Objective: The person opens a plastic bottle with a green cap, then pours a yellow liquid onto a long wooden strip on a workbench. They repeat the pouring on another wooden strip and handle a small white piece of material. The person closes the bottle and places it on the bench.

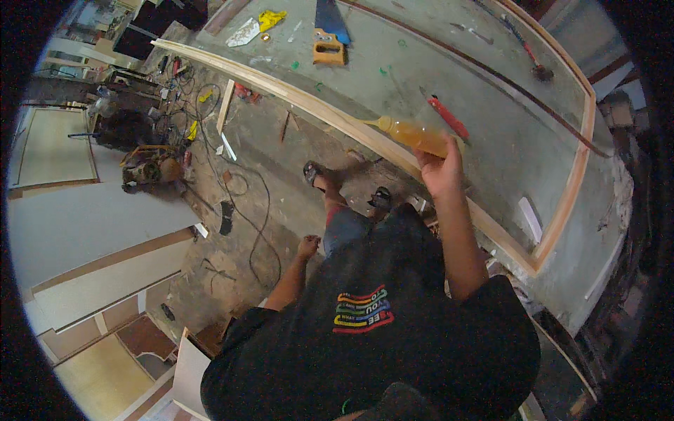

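My right hand (441, 167) is closed around a squeeze bottle of yellowish glue (414, 135). The bottle lies nearly level, its narrow nozzle pointing left over a pale wooden strip (337, 123). That strip runs along the near edge of a large grey panel (428, 59). Just past the bottle, a red-handled tool (448, 117) lies on the panel. My left hand (309, 245) hangs low beside my leg, its fingers curled, with no object showing in it.
A handsaw (329, 45), a yellow wrapper (272, 20) and a red-handled brush (528, 52) rest on the panel. A small white strip (531, 219) lies near its right corner. Dark cables (267, 210) trail over the floor. Pale boards (105, 224) stand at the left.
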Action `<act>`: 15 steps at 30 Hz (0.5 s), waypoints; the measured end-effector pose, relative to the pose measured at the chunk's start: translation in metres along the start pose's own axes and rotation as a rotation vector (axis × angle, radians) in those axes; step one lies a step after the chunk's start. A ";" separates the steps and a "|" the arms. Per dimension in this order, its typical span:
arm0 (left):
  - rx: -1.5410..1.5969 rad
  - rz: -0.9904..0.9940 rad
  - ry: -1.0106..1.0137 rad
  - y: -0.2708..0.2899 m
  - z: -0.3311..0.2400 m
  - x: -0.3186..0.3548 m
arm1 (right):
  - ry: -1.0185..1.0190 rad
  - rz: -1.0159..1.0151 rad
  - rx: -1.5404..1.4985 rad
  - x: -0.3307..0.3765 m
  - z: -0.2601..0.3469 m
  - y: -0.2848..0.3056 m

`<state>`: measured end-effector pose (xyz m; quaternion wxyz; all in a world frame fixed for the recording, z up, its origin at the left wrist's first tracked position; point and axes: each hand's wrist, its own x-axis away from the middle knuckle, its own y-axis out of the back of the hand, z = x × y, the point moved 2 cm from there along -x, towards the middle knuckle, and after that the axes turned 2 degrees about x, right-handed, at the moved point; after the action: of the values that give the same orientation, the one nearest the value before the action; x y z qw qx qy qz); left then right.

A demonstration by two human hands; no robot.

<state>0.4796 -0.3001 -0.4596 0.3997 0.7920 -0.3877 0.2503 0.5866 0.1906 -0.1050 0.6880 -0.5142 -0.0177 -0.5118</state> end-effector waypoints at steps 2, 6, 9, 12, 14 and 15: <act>0.100 -0.014 0.072 0.002 -0.004 -0.001 | 0.009 -0.062 -0.017 0.006 0.004 0.004; 0.167 -0.062 0.074 0.003 -0.018 -0.011 | 0.009 -0.097 -0.074 0.021 0.015 0.012; 0.122 -0.053 -0.122 0.002 -0.027 -0.029 | 0.014 -0.123 -0.099 0.031 0.021 0.022; 0.210 -0.091 -0.069 0.003 -0.024 -0.050 | 0.032 -0.084 -0.106 0.042 0.024 0.032; 0.346 -0.064 -0.122 0.005 -0.024 -0.061 | -0.037 -0.075 -0.145 0.048 0.022 0.037; 0.414 -0.051 -0.148 0.007 -0.025 -0.067 | -0.070 -0.099 -0.158 0.051 0.021 0.039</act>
<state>0.4335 -0.2546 -0.4899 0.2049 0.8829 -0.3363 0.2556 0.6497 0.1688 -0.0940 0.6181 -0.5831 -0.0264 -0.5266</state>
